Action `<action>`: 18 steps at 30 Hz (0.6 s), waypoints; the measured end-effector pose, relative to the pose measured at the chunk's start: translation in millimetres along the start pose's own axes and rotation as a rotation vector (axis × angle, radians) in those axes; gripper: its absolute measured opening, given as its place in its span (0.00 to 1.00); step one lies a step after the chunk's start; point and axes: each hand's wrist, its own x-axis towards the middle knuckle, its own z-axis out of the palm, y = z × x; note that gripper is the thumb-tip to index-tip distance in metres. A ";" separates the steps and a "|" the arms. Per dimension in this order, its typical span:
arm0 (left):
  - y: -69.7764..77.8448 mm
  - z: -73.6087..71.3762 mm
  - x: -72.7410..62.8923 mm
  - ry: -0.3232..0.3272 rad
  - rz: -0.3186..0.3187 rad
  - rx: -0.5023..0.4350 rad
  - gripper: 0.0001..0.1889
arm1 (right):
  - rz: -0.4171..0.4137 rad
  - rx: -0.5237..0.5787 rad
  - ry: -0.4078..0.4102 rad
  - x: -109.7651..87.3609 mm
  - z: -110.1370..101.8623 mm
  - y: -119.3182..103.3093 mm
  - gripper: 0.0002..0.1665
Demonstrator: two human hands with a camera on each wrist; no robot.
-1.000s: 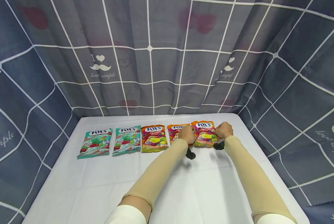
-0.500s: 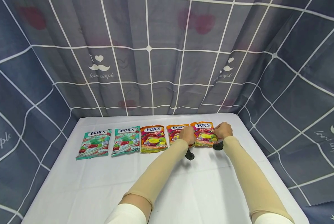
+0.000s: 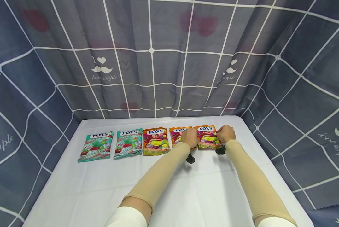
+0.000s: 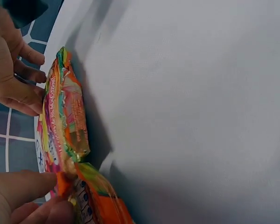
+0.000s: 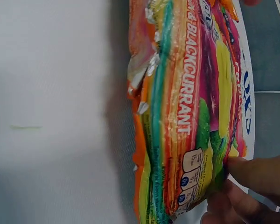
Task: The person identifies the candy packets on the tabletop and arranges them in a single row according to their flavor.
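Observation:
Orange FOX'S Fruits candy bags lie flat in a row on the white table. My right hand [image 3: 226,133] pinches the right edge of the rightmost candy bag [image 3: 207,137], thumb on top and fingers at its side in the right wrist view. My left hand [image 3: 189,137] covers part of the neighbouring orange bag [image 3: 176,135]. In the left wrist view, the left hand [image 4: 21,198] pinches an orange wrapper edge [image 4: 63,183] where the two bags meet; which bag that edge belongs to, I cannot tell. The right hand [image 4: 11,70] shows at the rightmost bag's [image 4: 74,109] far end.
Left of my hands lie a third orange bag [image 3: 156,143] and two green Mint Blossom bags, one [image 3: 128,144] beside the other [image 3: 96,147]. A white cloth covers the table [image 3: 101,195]. Grey gridded curtains [image 3: 163,69] enclose its back and sides.
The rightmost candy bag has shifted slightly toward me, with the right hand moving a little the same way and left. The left hand stays nearly in place; the other bags lie as before.

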 end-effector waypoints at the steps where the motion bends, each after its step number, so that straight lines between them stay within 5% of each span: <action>1: 0.2 -3.5 -1.8 0.006 0.005 0.004 0.13 | -0.008 -0.006 0.002 0.0 -0.5 -0.7 0.16; 7: -6.7 -23.7 -9.9 0.030 0.006 -0.076 0.13 | -0.067 -0.065 0.052 -2.6 -6.0 -8.3 0.20; 11: -13.2 -42.6 -20.7 0.043 0.061 -0.148 0.15 | -0.167 -0.155 0.109 -9.7 -11.7 -13.5 0.23; 18: -36.3 -84.8 -41.8 0.030 0.098 -0.128 0.30 | -0.324 -0.170 0.188 -36.0 -15.0 -25.1 0.34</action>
